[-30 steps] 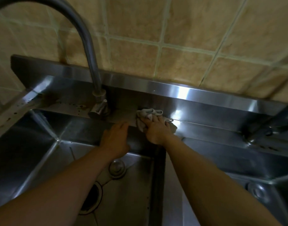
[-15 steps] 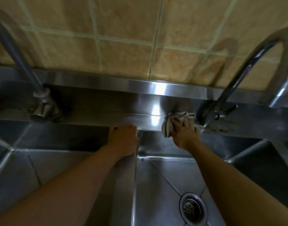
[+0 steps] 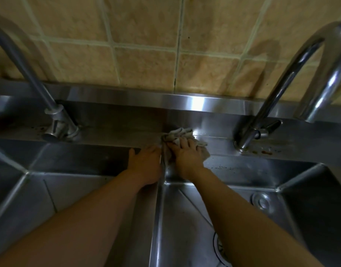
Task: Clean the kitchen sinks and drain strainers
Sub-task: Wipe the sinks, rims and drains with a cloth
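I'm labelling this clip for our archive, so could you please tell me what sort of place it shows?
Probably a kitchen sink station, perhaps a commercial one: two stainless steel basins, two gooseneck faucets, a tiled wall, and a right hand pressing a cloth on the ledge.

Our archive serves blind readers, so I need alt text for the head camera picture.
A person's right hand presses a crumpled rag on the steel ledge behind two sinks, while the left hand rests on the ledge edge beside it. A faucet stands on each side below a tan tiled wall.
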`<state>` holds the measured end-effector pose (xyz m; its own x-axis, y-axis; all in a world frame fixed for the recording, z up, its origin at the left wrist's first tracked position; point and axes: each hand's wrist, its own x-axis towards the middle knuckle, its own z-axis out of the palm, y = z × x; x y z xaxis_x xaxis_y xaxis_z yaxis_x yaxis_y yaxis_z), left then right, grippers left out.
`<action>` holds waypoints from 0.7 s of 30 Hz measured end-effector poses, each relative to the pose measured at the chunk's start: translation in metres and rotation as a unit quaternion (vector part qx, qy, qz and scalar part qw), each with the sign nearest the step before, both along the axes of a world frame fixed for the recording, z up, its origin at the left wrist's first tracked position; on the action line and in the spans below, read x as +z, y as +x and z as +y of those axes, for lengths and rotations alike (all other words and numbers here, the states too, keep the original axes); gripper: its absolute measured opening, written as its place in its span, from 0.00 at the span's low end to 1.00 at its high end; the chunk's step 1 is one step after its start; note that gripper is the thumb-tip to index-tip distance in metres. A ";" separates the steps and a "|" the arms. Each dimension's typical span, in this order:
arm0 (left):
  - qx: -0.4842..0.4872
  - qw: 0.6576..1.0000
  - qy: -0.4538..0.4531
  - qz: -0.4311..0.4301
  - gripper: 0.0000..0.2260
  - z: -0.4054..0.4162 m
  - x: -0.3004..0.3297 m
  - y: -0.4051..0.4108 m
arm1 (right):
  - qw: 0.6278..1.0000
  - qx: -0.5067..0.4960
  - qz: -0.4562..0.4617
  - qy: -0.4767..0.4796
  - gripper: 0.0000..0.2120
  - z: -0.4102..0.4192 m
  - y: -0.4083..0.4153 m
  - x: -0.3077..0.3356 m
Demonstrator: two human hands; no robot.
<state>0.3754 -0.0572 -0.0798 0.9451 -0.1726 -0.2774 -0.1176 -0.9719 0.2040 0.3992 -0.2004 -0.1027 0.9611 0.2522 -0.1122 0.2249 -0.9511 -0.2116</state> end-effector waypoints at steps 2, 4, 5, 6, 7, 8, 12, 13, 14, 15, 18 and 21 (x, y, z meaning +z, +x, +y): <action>-0.003 1.000 -0.001 0.007 0.25 0.001 0.000 0.001 | 1.000 0.010 -0.005 -0.014 0.28 -0.014 -0.001 0.001; -0.012 1.000 0.009 0.018 0.26 0.003 0.001 0.001 | 0.999 -0.020 -0.006 -0.037 0.28 -0.030 -0.005 0.005; -0.021 0.999 0.016 0.025 0.27 0.004 0.001 0.000 | 0.998 -0.045 -0.007 -0.047 0.28 -0.038 -0.008 0.007; -0.029 0.999 0.024 0.033 0.28 0.005 0.002 0.000 | 0.996 -0.070 -0.006 -0.056 0.28 -0.048 -0.011 0.010; -0.035 0.998 0.031 0.042 0.29 0.006 0.003 0.001 | 0.994 -0.091 -0.001 -0.057 0.27 -0.056 -0.015 0.012; -0.040 0.997 0.036 0.048 0.30 0.005 0.004 0.001 | 0.992 -0.114 0.010 -0.047 0.25 -0.063 -0.018 0.015; -0.065 0.996 0.040 0.037 0.29 -0.002 0.013 -0.006 | 0.985 -0.170 0.012 0.012 0.17 -0.082 -0.031 0.032; -0.073 0.996 0.039 0.029 0.29 -0.006 0.016 -0.008 | 0.983 -0.181 0.004 0.020 0.16 -0.088 -0.037 0.036; -0.081 0.996 0.041 0.023 0.29 -0.012 0.019 -0.010 | 0.981 -0.193 -0.001 0.031 0.15 -0.094 -0.046 0.039; -0.086 0.995 0.040 0.021 0.29 -0.017 0.023 -0.010 | 0.977 -0.209 -0.002 0.045 0.14 -0.100 -0.054 0.040; -0.105 0.993 0.026 0.038 0.31 -0.040 0.035 -0.011 | 0.940 -0.293 -0.009 0.174 0.12 -0.130 -0.083 0.046; -0.131 0.990 0.017 0.039 0.32 -0.066 0.044 -0.013 | 0.829 -0.375 -0.015 0.415 0.08 -0.160 -0.102 0.054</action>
